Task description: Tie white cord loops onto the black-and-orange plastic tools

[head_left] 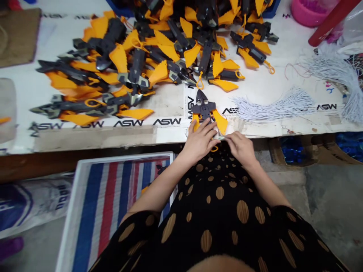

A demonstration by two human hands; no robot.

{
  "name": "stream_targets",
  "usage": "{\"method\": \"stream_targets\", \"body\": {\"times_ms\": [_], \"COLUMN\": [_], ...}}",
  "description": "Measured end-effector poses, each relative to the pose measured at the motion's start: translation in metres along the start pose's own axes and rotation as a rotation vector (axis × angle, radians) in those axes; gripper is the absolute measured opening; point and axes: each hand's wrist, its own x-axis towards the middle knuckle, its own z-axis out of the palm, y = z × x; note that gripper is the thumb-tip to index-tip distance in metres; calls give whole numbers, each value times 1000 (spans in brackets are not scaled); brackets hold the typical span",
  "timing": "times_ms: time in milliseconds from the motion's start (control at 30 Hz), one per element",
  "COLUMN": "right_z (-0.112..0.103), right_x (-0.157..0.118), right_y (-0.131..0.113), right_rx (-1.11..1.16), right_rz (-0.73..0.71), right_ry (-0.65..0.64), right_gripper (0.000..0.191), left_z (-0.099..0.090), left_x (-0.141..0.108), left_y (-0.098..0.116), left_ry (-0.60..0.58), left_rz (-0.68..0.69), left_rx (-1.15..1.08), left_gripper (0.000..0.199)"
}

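Note:
A black plastic toy with orange wings (203, 108) lies at the table's front edge, its pointed dark end facing away from me. My left hand (200, 141) is over its near half, fingers closed on the body and thumb toward the edge. Below that thumb an orange loop (214, 149) hangs out. Close on the right, my right hand (241, 147) pinches a thin pale strand (222, 138) at the toy's near end; the fingertips partly hide it. A bundle of white strands (275, 105) rests on the table to the right of the toy.
Many similar black and orange toys (136, 68) are heaped across the table (167, 130), some in a blue bin (120, 8). More white strands (334, 71), a pink bowl (307, 13) and a red tube (331, 22) are at right. A striped, white-rimmed tray (106, 196) sits below left.

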Motion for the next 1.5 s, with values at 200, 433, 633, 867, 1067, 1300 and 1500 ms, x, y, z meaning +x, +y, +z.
{"method": "stream_targets", "body": {"times_ms": [200, 433, 633, 867, 1067, 1300, 1500], "right_z": [-30, 26, 53, 49, 39, 31, 27], "right_x": [-14, -9, -3, -17, -27, -28, -25], "right_y": [5, -50, -56, -50, -34, -19, -8], "right_rx": [-5, 73, 120, 137, 165, 136, 101], "right_rz": [41, -284, -342, -394, -340, -268, -245], "right_ry": [111, -6, -57, -71, -21, 23, 36], "right_gripper": [21, 21, 20, 23, 23, 22, 23], "left_z": [-15, -26, -26, -32, -32, -32, -34], "left_x": [-18, 13, 29, 13, 14, 20, 21], "left_y": [-17, 10, 4, -7, -6, -3, -4], "left_ry": [-33, -42, -80, 24, -11, -11, -31], "left_rz": [1, -198, -242, -4, 123, 144, 182], "left_rx": [-89, -383, -435, 64, 301, 330, 367], "left_gripper": [32, 30, 23, 19, 23, 23, 25]}}
